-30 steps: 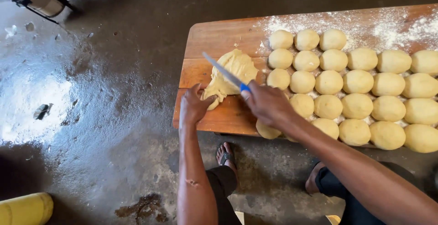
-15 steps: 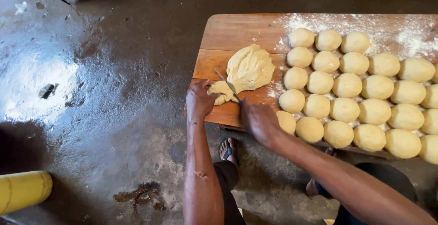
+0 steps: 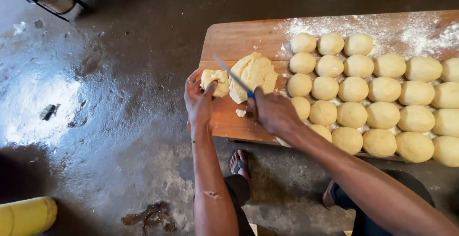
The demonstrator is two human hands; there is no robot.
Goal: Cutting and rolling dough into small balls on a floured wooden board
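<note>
- Left hand [image 3: 200, 99] at the left edge of the table [image 3: 239, 37], fingers curled around a small piece of dough [image 3: 214, 81], holding it just off the big lump.
- Right hand [image 3: 273, 113] near the front edge, closed around the blue handle of a knife [image 3: 233, 76]; thin blade slanting up and to the left, lying across the gap between small piece and lump.
- Large lump of dough [image 3: 253, 75] resting on the left part of the table, just right of the blade, ragged on its cut side.
- One tiny scrap of dough [image 3: 240, 113] on bare wood between the two hands.
- Further right, rows of rolled dough balls [image 3: 354, 88] packed side by side, reaching past the right edge of the view; loose flour [image 3: 420, 30] dusted along the back edge.
- By the look of it: many balls already shaped, one portion just parted, a fair lump left to divide; whether the blade has cut clean through is hard to tell.
- Below the front edge, dark wet floor [image 3: 119, 121], sandalled foot [image 3: 239, 163], yellow container [image 3: 26, 215] at the lower left corner of the view.
</note>
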